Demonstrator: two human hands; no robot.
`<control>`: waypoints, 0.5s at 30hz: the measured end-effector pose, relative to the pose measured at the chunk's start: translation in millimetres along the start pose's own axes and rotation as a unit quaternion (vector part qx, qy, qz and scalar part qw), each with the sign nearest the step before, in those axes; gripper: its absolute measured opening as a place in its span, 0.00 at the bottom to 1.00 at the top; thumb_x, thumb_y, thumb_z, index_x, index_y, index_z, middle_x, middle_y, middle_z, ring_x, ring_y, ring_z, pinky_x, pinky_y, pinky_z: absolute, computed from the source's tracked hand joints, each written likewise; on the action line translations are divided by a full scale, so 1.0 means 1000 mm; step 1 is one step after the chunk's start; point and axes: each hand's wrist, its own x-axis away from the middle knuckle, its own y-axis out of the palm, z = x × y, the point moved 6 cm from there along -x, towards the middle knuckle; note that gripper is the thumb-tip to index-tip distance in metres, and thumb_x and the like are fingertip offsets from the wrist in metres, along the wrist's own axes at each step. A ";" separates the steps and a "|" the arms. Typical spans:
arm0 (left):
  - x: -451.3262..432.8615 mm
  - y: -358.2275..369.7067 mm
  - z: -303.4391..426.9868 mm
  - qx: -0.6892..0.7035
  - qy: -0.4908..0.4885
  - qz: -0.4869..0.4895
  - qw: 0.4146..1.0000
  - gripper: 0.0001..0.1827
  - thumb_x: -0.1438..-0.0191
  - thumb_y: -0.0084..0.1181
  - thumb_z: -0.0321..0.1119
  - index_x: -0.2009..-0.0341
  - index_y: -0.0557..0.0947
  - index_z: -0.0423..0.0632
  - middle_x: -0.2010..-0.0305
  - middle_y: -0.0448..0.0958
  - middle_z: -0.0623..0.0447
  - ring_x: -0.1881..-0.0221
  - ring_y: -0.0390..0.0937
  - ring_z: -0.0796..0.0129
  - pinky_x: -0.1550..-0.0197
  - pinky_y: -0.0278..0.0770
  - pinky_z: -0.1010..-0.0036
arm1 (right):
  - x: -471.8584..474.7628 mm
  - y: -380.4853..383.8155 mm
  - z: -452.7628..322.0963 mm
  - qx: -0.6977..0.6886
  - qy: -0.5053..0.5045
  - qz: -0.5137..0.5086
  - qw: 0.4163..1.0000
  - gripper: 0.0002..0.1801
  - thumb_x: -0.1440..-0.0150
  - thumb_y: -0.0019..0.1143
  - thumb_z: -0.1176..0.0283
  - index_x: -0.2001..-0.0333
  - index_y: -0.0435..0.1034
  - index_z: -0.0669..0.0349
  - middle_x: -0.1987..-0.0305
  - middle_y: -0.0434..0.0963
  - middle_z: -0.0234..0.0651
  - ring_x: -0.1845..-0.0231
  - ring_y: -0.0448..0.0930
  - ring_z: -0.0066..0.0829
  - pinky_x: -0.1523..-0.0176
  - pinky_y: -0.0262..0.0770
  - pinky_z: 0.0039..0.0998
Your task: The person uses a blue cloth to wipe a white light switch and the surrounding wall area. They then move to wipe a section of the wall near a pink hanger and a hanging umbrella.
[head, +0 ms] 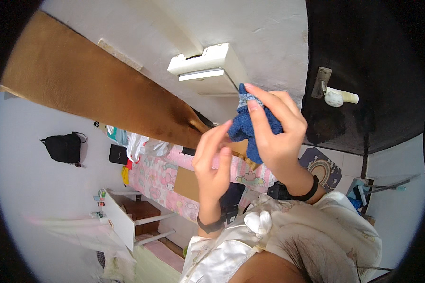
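My right hand [281,123] pinches a small blue fuzzy knitted item [246,123] between thumb and fingers. A paler blue band runs across its upper part, and soft folds hang down beside my palm. Whether it is a sock or a glove I cannot tell. To its left is my left hand [212,162], fingers apart and slightly curled. One of its fingertips is at the item's left edge, perhaps touching it. Both wrists wear dark bands. Below the hands, a pink cartoon-patterned cover [152,177] is spread, with a brown flat sheet [186,184] on it.
A black door [340,123] with a padded handle [341,96] stands at right, near a patterned floor mat [318,169]. A brown curtain [102,81] crosses the upper left. White plastic bags [145,146], a hanging black backpack [62,148] and a white table [118,219] are at left.
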 end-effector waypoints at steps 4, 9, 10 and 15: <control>0.040 -0.034 -0.052 -0.031 -0.103 0.054 0.993 0.12 0.39 0.45 0.27 0.57 0.79 0.36 0.60 0.77 0.49 0.65 0.74 0.73 0.62 0.71 0.79 | 0.009 -0.001 0.000 0.053 -0.018 -0.005 0.998 0.12 0.51 0.59 0.79 0.60 0.78 0.59 0.70 0.76 0.38 0.75 0.78 0.32 0.72 0.73 0.26; 0.104 -0.081 -0.104 -0.009 -0.225 0.136 0.965 0.11 0.38 0.44 0.29 0.61 0.79 0.36 0.69 0.77 0.53 0.71 0.70 0.76 0.67 0.67 0.80 | 0.003 -0.001 -0.001 0.053 -0.037 0.011 0.998 0.13 0.52 0.60 0.80 0.61 0.78 0.60 0.71 0.75 0.37 0.76 0.78 0.32 0.73 0.73 0.26; 0.112 -0.086 -0.105 -0.009 -0.231 0.150 0.961 0.11 0.38 0.44 0.29 0.62 0.79 0.37 0.70 0.76 0.53 0.71 0.70 0.76 0.67 0.67 0.80 | 0.004 -0.001 0.001 0.055 -0.046 0.018 0.997 0.13 0.53 0.61 0.80 0.61 0.77 0.60 0.70 0.75 0.37 0.76 0.78 0.32 0.73 0.73 0.26; 0.143 -0.101 -0.113 0.009 -0.261 0.207 0.943 0.12 0.37 0.44 0.30 0.62 0.79 0.37 0.72 0.75 0.54 0.72 0.69 0.76 0.67 0.67 0.80 | 0.015 0.001 -0.013 0.157 -0.101 0.004 0.982 0.15 0.55 0.62 0.79 0.60 0.77 0.59 0.69 0.75 0.35 0.76 0.78 0.31 0.74 0.74 0.28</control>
